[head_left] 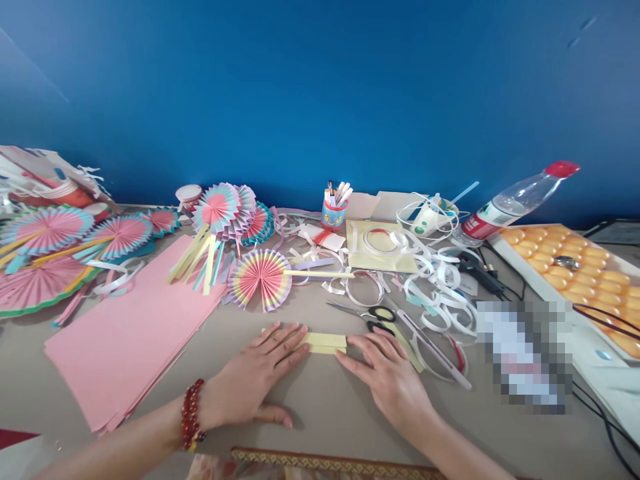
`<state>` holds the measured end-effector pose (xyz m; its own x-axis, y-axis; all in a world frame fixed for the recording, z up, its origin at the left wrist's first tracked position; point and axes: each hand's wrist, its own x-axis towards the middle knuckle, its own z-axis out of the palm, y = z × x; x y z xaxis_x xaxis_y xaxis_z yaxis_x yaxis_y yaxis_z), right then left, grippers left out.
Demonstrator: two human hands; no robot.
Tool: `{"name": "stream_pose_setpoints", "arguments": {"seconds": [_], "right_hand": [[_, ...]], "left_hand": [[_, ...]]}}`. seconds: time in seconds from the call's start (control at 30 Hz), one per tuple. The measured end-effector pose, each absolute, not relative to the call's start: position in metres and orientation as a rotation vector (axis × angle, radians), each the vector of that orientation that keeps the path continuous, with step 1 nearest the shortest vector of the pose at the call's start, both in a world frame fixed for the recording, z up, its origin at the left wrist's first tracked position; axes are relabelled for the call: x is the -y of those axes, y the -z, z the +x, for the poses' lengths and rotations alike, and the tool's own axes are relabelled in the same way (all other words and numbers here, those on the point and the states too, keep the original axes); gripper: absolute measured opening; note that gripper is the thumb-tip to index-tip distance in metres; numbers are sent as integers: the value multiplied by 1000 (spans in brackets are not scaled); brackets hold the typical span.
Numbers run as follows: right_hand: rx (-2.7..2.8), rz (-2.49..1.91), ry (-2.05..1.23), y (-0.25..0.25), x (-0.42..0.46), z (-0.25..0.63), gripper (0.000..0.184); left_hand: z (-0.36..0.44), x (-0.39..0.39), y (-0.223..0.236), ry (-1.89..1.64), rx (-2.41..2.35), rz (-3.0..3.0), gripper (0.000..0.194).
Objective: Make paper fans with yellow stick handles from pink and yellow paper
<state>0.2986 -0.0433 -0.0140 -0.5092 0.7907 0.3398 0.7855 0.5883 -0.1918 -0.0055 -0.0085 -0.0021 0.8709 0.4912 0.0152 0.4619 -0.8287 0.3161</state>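
Observation:
A folded strip of pale yellow paper [327, 341] lies flat on the table between my hands. My left hand [255, 373] rests over its left end, fingers stretched out and thumb apart. At the right end, my right hand [387, 373] touches the strip with its fingers extended. Just beyond the strip is a pleated paper fan [261, 280] in pink, yellow and lilac, with a yellow stick handle. Black-handled scissors [367, 313] lie behind my right hand. A lilac craft knife [435, 350] is to that hand's right.
Pink paper sheets [135, 333] are stacked at left, near several finished fans [117, 237]. White paper curls [445, 287] and a glue gun [480, 273] lie at right. A tilted plastic bottle [515, 203] and a pen cup [335, 210] stand near the blue wall.

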Motion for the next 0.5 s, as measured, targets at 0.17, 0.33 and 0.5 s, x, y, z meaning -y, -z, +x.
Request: {"name": "stream_pose_setpoints", "arguments": {"seconds": [0.17, 0.33, 0.5], "right_hand": [[2382, -1342, 35, 14, 55, 316, 50], [2319, -1339, -3, 3, 56, 300, 38], [2509, -1209, -23, -1, 44, 271, 36]], "left_hand": [[-5, 9, 3, -137, -726, 2706, 101], [-5, 11, 6, -72, -730, 2718, 103], [-3, 12, 3, -96, -745, 2757, 105]]}}
